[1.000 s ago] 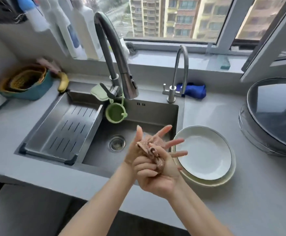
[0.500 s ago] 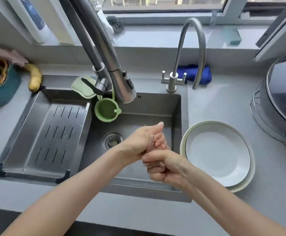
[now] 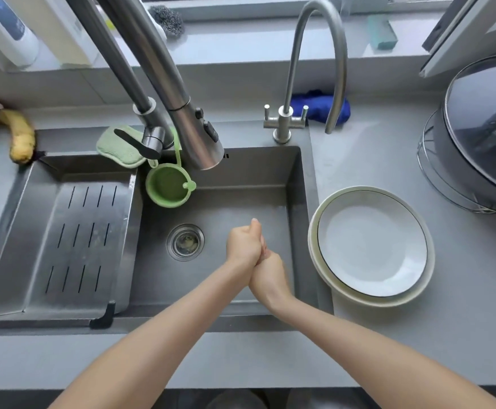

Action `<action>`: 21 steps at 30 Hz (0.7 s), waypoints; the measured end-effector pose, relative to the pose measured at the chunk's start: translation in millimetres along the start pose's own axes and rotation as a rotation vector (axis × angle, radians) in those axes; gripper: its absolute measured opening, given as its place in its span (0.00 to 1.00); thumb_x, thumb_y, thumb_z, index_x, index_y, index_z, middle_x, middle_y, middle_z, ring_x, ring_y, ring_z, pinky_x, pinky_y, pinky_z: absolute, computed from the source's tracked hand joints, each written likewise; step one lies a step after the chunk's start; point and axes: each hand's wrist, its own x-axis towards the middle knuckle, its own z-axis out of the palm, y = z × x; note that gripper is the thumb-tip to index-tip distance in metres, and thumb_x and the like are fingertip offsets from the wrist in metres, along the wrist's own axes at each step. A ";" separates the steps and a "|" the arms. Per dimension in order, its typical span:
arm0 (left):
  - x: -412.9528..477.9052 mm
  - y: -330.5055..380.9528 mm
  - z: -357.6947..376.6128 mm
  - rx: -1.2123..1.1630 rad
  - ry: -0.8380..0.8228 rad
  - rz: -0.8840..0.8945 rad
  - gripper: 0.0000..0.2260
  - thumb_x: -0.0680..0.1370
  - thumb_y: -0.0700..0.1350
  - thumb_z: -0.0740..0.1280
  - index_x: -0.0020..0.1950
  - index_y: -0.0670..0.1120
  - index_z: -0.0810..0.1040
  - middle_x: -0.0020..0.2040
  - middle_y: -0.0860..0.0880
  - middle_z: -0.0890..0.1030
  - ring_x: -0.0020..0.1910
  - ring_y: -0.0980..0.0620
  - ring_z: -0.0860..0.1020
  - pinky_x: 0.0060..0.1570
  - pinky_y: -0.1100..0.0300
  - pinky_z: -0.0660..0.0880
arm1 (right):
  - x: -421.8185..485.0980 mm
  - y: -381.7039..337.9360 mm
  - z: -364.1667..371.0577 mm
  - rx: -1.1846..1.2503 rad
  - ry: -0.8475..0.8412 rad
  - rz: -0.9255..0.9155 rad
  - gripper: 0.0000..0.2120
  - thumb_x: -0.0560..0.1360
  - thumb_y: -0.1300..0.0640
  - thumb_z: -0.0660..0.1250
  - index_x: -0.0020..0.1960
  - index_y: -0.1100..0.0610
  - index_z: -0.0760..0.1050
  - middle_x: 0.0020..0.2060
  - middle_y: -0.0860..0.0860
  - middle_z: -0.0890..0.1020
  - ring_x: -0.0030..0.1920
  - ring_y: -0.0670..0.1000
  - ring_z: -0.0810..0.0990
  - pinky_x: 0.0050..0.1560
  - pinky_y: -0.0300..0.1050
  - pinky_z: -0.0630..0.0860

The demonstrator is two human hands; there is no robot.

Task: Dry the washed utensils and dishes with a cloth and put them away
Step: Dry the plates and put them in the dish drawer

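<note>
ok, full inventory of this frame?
sink: 1, steel, in counter
drain rack: 1, steel, sink's left side
pull-down faucet: 1, steel, behind basin
gooseneck tap: 1, steel, back right corner
cup: 1, green, hanging from pull-down faucet
pad: 1, green, by faucet base
banana: 1, yellow, counter far left
cloth: 1, blue, behind gooseneck tap
plates: 2 stacked, white on cream, right of sink
glass lid: 1, clear, far right
scourer: 1, grey, windowsill
sponge: 1, teal, windowsill
left hand, right hand: 2, bare, clasped over basin

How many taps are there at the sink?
2. The big tap rises behind the sink, over the green cup. The thin curved tap stands at the sink's back right corner, before the blue cloth. None seems hidden.
</note>
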 end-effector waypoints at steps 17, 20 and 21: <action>-6.3 51.5 -0.7 0.093 -0.306 -0.099 0.17 0.79 0.56 0.58 0.45 0.45 0.79 0.44 0.46 0.80 0.42 0.48 0.78 0.44 0.57 0.75 | -50.2 -16.1 -73.5 0.011 0.078 -0.166 0.21 0.60 0.40 0.71 0.50 0.42 0.74 0.48 0.44 0.83 0.51 0.46 0.81 0.55 0.50 0.77; -11.1 46.9 34.2 0.368 -0.256 0.166 0.14 0.78 0.52 0.59 0.37 0.45 0.75 0.36 0.46 0.78 0.39 0.47 0.76 0.46 0.52 0.77 | -67.8 -16.2 -119.2 0.168 0.167 -0.183 0.14 0.66 0.54 0.74 0.49 0.48 0.76 0.46 0.48 0.84 0.47 0.46 0.83 0.51 0.44 0.79; -12.1 44.5 44.3 0.497 -0.230 0.251 0.14 0.78 0.52 0.60 0.38 0.44 0.73 0.36 0.46 0.77 0.38 0.45 0.76 0.44 0.52 0.75 | -73.1 -16.4 -135.8 0.225 0.187 -0.181 0.13 0.69 0.61 0.73 0.50 0.51 0.76 0.45 0.50 0.84 0.45 0.45 0.84 0.48 0.39 0.79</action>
